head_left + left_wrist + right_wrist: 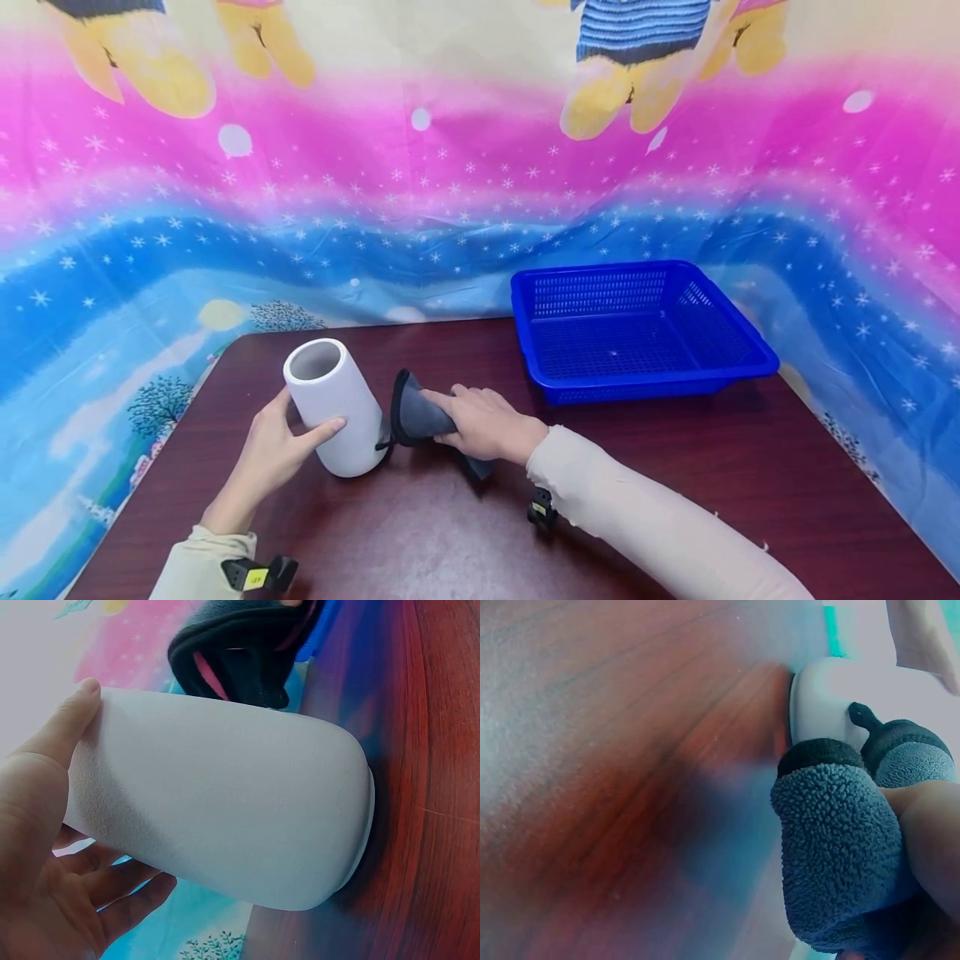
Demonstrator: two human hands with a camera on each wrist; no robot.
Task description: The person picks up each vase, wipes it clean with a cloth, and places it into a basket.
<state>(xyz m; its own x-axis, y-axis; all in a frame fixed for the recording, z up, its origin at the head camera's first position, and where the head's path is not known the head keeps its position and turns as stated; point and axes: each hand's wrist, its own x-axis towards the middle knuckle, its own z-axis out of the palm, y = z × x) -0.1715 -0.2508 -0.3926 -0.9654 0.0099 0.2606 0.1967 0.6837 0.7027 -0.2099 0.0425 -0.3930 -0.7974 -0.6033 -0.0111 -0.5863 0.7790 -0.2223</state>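
Observation:
My left hand [273, 446] grips a smooth white vase [348, 425], thumb on the near side and fingers round the far side. The vase leans to the left with its round mouth up and its base at the table. Just right of it, my right hand [483, 423] holds a grey fleecy cloth piece [420, 410] with black edging and a small black loop. In the left wrist view the fleecy piece [255, 652] gapes open, with some pink inside. The right wrist view shows its fuzzy grey surface [840, 832] bunched in the hand; the loop lies close against the vase.
A blue plastic basket [637, 379] with mesh sides stands at the back right of the dark wooden table [420, 533]. Behind the table hangs a colourful printed cloth [450, 183]. Black wrist devices [258, 573] sit at both cuffs.

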